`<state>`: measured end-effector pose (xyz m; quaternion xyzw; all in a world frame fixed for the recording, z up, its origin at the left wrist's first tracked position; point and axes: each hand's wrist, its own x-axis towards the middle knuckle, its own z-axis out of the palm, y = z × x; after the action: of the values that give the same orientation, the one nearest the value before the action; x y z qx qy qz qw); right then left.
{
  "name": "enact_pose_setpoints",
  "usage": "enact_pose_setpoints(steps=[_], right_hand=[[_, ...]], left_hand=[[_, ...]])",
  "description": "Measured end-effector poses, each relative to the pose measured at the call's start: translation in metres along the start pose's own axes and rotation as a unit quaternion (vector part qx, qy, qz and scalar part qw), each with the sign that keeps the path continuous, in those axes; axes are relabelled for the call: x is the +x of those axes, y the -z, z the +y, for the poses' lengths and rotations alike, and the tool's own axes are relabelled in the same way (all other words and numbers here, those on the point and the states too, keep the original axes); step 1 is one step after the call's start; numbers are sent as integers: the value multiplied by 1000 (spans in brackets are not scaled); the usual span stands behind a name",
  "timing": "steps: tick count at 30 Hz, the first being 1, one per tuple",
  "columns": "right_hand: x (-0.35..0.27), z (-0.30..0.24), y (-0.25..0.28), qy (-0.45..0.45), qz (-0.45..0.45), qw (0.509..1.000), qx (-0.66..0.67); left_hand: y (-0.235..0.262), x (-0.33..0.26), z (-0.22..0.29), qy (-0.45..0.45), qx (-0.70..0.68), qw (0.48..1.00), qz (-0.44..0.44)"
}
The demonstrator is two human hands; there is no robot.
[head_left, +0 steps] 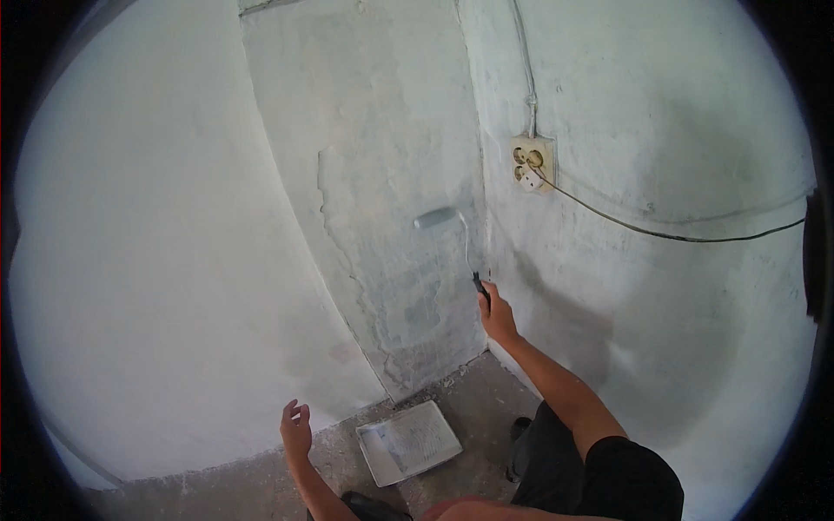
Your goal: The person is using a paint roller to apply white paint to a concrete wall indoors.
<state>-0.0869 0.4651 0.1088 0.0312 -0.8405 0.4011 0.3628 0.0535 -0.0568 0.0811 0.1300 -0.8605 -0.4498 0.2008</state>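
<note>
My right hand [498, 314] is closed around the black handle of a paint roller [437, 217]. The roller's pale sleeve lies against, or very near, a recessed strip of wall [382, 113] with patchy grey and white paint. A ragged crack runs down the left part of that strip. To the left, my left hand [296, 427] hangs in the air with nothing in it, its fingers loosely bent and apart. On the floor between my arms sits a whitish paint tray [388, 476], with ribs on its sloped part and paint smears on it.
A beige multi-socket outlet [532, 162] on the right wall holds a white plug. Its dark cable [660, 234] hangs across toward the right edge. A smooth white wall [156, 260] stands on the left. Dusty grey floor [491, 391] meets the walls, and my feet are near the tray.
</note>
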Motion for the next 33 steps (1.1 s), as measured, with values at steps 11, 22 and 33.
enact_pose_setpoints(steps=[11, 22, 33], right_hand=[[226, -159, 101, 106, 169, 980, 23], [351, -239, 151, 155, 223, 962, 16], [163, -125, 61, 121, 147, 982, 15]], left_hand=[[-3, 4, 5, -3, -8, 1000, 2], [-1, 6, 5, 4, -11, 1000, 14], [-1, 2, 8, -2, -27, 1000, 13]])
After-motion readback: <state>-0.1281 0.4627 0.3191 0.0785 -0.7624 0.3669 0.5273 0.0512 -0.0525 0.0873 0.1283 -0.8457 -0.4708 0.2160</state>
